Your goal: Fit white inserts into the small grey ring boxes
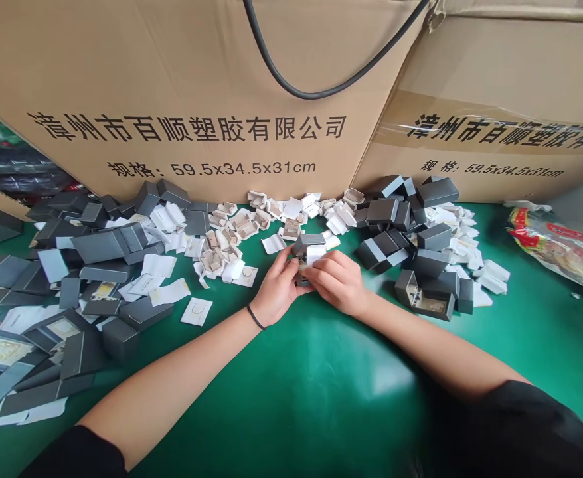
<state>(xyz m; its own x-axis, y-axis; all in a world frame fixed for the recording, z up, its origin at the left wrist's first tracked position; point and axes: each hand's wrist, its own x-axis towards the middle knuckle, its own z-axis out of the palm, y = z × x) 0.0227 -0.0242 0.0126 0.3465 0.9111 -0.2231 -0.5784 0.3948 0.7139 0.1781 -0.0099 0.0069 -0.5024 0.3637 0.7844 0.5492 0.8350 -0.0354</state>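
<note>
Near the middle of the green table, my left hand is closed around a small dark grey jewelry box with its lid up. My right hand pinches at the inside of that box, beside a white piece at its opening. What exactly the right fingertips grip is hidden by the fingers. Just behind my hands lie several small white and beige box inserts. A white card with a thin chain lies flat to the left of my left wrist.
Dark grey boxes and papers are heaped on the left. Another heap of boxes lies on the right, with an open box at its front. Large cardboard cartons stand behind; a black cable hangs before them. A red food packet lies far right.
</note>
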